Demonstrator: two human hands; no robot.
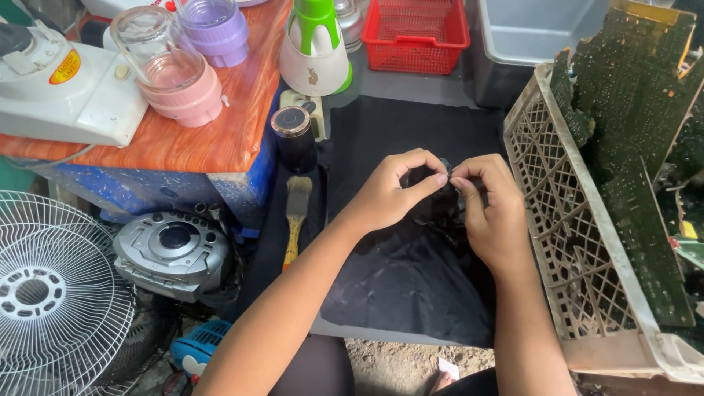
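Both of my hands meet over a black cloth [411,279] spread on the work surface. My left hand [392,192] and my right hand [491,213] together grip a small dark part [434,199], fingertips pinching at its top. The part is mostly hidden by my fingers, so its shape is unclear.
A paintbrush [296,213] and a dark cylindrical jar [295,138] lie left of the cloth. A beige plastic crate [572,242] holding green circuit boards [631,147] stands at right. Behind are a red basket [416,33], grey tub [535,29], blender bases on a wooden table [220,132]; a fan [44,293] and radio [172,253] sit below.
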